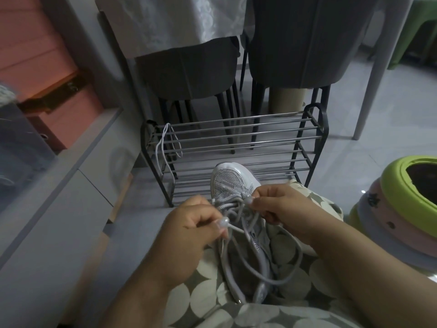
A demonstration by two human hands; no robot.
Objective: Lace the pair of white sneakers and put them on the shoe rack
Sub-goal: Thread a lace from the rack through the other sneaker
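Behind sneaker [233, 179]: rack [236, 147] w/ spare lace [163, 147]

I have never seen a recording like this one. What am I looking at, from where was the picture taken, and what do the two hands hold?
There is no machine here. A camera worn on a person's head looks down at their own two bare hands. A white and grey mesh sneaker lies on their lap. The left hand pinches one end of the grey round shoelace; the right hand pinches the lace near the eyelets. Ahead on the pale floor stands a black metal shoe rack, with a white loose lace hanging on its left side. No second sneaker is in view.
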